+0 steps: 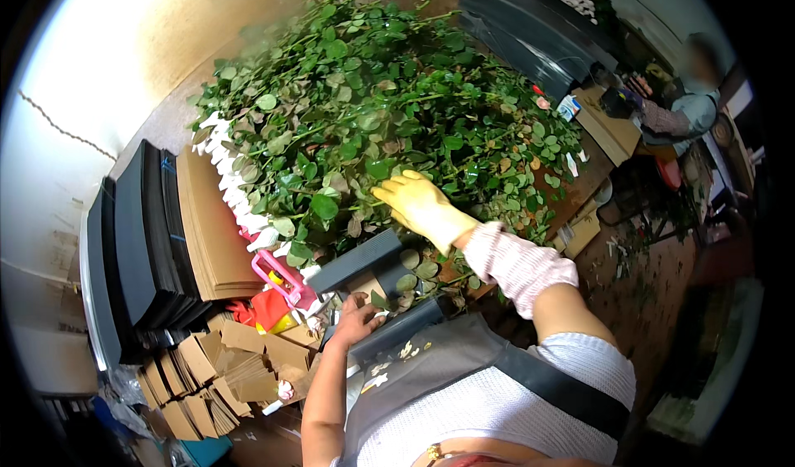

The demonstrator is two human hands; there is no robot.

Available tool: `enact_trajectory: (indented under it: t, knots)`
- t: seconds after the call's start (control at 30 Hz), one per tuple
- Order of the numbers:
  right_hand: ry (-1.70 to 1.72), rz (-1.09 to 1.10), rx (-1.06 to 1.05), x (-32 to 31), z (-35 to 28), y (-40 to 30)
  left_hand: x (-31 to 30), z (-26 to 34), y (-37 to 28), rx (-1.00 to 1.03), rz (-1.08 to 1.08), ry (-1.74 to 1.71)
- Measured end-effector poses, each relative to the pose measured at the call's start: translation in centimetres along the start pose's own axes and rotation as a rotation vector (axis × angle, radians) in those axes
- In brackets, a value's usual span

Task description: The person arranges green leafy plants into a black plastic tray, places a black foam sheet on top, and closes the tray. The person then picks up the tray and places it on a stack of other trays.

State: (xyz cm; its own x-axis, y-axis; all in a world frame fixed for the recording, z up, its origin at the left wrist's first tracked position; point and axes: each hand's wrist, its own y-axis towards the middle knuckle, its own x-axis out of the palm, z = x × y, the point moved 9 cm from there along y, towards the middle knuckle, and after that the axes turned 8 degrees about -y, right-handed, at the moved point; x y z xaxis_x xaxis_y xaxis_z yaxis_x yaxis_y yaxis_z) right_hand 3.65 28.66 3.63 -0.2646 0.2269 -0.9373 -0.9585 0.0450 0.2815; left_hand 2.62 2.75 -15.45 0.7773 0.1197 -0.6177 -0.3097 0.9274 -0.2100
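Note:
My right hand (422, 207) wears a yellow rubber glove and reaches over a big heap of leafy cut rose stems (372, 107). Its fingers lie at the near side of the heap, touching leaves by a green stem; whether they grip it is hidden. Nearer my body, my bare left hand (358, 320) rests with fingers apart in a dark grey corrugated wrapper (360, 259), which has brown card inside. A few leaves lie in this wrapper. White-covered flower heads (227, 169) line the heap's left side.
Dark sheets (140, 231) and brown cardboard (214, 231) stand at left. A pink plastic-handled item (282, 277) and small cardboard pieces (214, 367) sit close by. At right, a person (686, 110) works beside a cardboard box (605, 125). A wrapped dark bundle (528, 32) lies behind.

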Motion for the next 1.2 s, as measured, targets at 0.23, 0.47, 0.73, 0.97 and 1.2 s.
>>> enact_trajectory:
  t: [0.23,0.47,0.73,0.97,1.2]
  knots:
    - [0.161,0.470,0.126,-15.1,1.4,4.8,-0.1,0.0,-0.6,-0.006,0.032,0.000]
    - [-0.370,0.495,0.174,-20.2,7.3,12.6,-0.2,0.1,-0.4,0.013,0.022,0.047]
    - [0.136,-0.594,-0.007,-2.3,2.7,8.0,-0.2,-0.2,-0.9,-0.042,0.044,0.006]
    - [0.064,-0.225,0.113,8.9,1.5,0.0,0.0,0.3,-0.4,-0.007,0.030,0.007]
    - [-0.212,0.276,0.070,-4.9,2.5,4.6,-0.3,0.2,-0.8,-0.018,0.043,0.022]
